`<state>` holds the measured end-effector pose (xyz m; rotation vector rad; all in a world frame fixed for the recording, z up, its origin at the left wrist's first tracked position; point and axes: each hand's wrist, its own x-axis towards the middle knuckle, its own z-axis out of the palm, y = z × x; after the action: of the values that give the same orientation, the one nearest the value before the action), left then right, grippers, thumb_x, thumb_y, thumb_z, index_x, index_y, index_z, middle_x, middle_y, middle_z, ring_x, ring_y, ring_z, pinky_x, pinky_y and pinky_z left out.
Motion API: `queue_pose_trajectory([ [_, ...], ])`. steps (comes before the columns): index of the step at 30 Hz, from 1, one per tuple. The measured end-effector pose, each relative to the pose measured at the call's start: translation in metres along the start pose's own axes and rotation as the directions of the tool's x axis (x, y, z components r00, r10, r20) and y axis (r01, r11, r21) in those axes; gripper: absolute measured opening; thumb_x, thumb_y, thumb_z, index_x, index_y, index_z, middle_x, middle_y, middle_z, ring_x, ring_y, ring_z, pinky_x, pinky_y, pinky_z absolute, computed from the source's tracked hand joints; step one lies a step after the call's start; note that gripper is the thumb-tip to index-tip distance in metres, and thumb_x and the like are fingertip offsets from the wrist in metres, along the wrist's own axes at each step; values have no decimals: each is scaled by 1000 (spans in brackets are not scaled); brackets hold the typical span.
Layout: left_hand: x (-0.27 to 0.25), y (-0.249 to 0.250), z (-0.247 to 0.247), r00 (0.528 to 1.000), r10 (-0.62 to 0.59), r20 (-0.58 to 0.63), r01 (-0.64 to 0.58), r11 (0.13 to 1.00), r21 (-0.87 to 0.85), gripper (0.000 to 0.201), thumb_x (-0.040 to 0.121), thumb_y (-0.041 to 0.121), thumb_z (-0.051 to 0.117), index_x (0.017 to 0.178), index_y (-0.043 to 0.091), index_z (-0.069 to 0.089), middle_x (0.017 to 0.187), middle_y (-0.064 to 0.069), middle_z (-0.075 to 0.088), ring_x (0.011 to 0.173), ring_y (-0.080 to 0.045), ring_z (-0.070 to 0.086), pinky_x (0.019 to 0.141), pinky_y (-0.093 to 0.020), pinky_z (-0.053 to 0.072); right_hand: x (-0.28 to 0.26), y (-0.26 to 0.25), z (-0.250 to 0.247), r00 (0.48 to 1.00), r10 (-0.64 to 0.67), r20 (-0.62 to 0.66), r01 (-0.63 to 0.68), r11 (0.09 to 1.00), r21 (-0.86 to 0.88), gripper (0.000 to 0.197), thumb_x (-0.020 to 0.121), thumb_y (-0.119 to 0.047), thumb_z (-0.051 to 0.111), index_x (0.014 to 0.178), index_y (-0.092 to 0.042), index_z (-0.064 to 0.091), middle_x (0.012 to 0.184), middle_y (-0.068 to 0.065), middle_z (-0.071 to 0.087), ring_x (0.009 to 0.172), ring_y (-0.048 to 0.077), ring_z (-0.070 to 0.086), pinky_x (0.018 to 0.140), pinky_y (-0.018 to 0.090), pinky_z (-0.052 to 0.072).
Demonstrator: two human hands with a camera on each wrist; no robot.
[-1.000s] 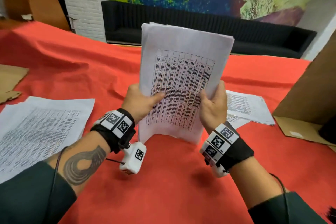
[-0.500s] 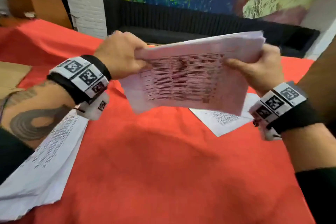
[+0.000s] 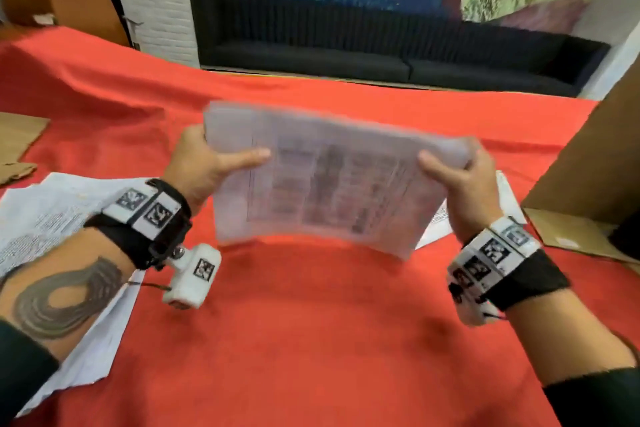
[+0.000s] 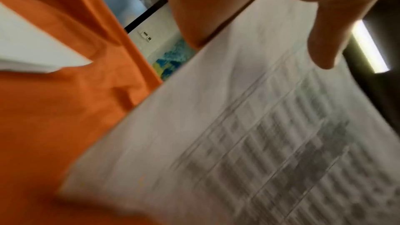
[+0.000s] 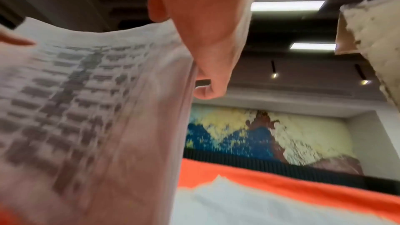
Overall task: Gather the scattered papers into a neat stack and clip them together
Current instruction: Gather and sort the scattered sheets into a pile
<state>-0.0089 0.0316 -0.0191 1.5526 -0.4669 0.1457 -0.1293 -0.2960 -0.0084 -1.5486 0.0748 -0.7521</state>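
Note:
A stack of printed papers (image 3: 332, 180) stands landscape on its long edge on the red cloth, blurred by motion. My left hand (image 3: 204, 163) grips its left end, thumb across the front sheet. My right hand (image 3: 457, 173) grips the right end the same way. The left wrist view shows the thumb on the stack of papers (image 4: 249, 134). In the right wrist view the stack of papers (image 5: 86, 109) fills the left side, with the thumb at its top edge. More loose papers (image 3: 52, 218) lie flat at the left, and a few sheets (image 3: 436, 222) lie behind the stack at the right. No clip is in view.
A red cloth (image 3: 311, 340) covers the table. A brown cardboard box (image 3: 588, 184) stands open at the right edge. Flat cardboard pieces (image 3: 17, 146) lie at the far left. A black sofa (image 3: 381, 45) and a painted wall are beyond the table.
The stack went from upright portrait to landscape, was lifted, and has now come down with its long edge on the cloth. Both hands kept hold of its ends.

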Motion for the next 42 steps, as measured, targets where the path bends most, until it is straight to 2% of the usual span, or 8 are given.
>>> queue_pose_trajectory([
  [7, -11, -23, 2, 986, -168, -10, 163, 969, -187, 55, 58, 19, 96, 107, 7, 76, 109, -11, 79, 96, -26, 75, 98, -51, 58, -9, 35, 9, 983, 181, -3, -181, 982, -55, 30, 82, 19, 61, 103, 0, 69, 88, 5, 77, 78, 19, 74, 73, 34, 59],
  [11, 8, 15, -2, 948, 126, -291, -20, 940, 340, 82, 58, 50, 94, 124, 13, 62, 120, -3, 65, 106, -18, 63, 94, -26, 49, 0, 19, 8, 992, 117, 42, -112, 988, -108, 27, 88, 10, 60, 103, -11, 67, 90, -1, 75, 82, 16, 70, 76, 33, 57],
  [14, 23, 73, 13, 904, 417, 98, -353, 593, 724, 76, 66, 58, 87, 125, 18, 60, 126, -2, 60, 113, -15, 57, 97, -25, 43, 8, -13, 16, 982, -78, 171, 117, 966, -230, 24, 87, -1, 62, 102, -19, 64, 93, -6, 69, 82, 3, 63, 77, 24, 53],
  [17, 39, 116, 44, 883, 70, 464, -449, 413, 792, 59, 66, 68, 80, 105, 24, 75, 99, -1, 74, 96, -23, 69, 85, -33, 53, 19, -58, 32, 913, -306, 269, 390, 847, -361, 9, 93, -1, 59, 100, -5, 64, 89, 3, 66, 77, 1, 54, 71, 21, 45],
  [24, 52, 103, 49, 931, 157, 330, -292, 862, 414, 57, 69, 54, 84, 86, 0, 76, 83, -6, 69, 73, -14, 54, 67, -36, 47, 27, -64, 26, 949, -197, -247, 183, 980, -79, 66, 73, -26, 83, 127, -5, 50, 115, 8, 66, 93, 6, 65, 90, 24, 54],
  [30, 16, 96, 99, 958, 267, -101, -256, 961, 108, 9, 83, 18, 83, 81, 12, 76, 79, 3, 74, 70, -4, 65, 71, -26, 55, 28, -78, 46, 979, -174, -109, 187, 975, 119, 41, 81, 2, 62, 121, 10, 59, 118, 33, 67, 112, 50, 64, 98, 63, 52],
  [35, 1, 74, 101, 952, 227, -206, -261, 953, -153, 19, 77, 12, 87, 85, 26, 78, 91, 9, 80, 88, -9, 75, 86, -30, 60, 28, -71, 51, 950, -298, -93, 299, 954, -7, 26, 84, -3, 58, 108, -13, 60, 112, 23, 69, 105, 43, 66, 94, 60, 53],
  [42, -31, -24, 92, 987, -139, -83, 144, 988, 57, 14, 81, 15, 86, 88, 18, 74, 95, -6, 77, 84, -19, 71, 89, -43, 60, -12, 38, 29, 966, 232, 112, -210, 961, -182, 45, 77, -7, 65, 121, -14, 61, 115, 6, 73, 103, 21, 70, 92, 41, 58],
])
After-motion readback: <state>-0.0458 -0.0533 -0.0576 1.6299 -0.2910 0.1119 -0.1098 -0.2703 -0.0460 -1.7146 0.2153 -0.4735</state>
